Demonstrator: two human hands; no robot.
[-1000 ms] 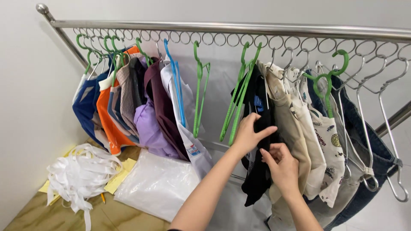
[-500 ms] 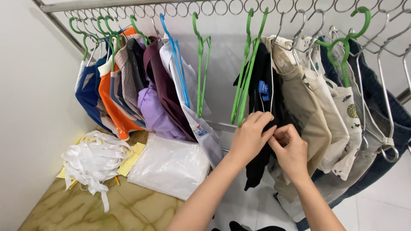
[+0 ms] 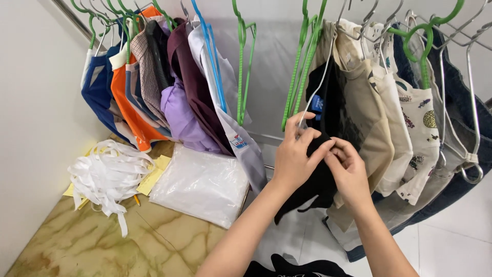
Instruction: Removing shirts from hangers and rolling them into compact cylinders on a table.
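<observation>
Both hands are on a black shirt [image 3: 328, 123] that hangs in the row of clothes, between the green hangers [image 3: 302, 61] and a tan shirt [image 3: 366, 128]. The left hand [image 3: 297, 159] pinches the black cloth with its fingers closed. The right hand [image 3: 348, 169] pinches it too, just beside the left.

A clear plastic bag [image 3: 202, 184] lies on the marble counter [image 3: 102, 241]. Something white is inside it, but it is hard to make out. A pile of white strips [image 3: 107, 174] sits near the bag. The tops of the hangers are cut off.
</observation>
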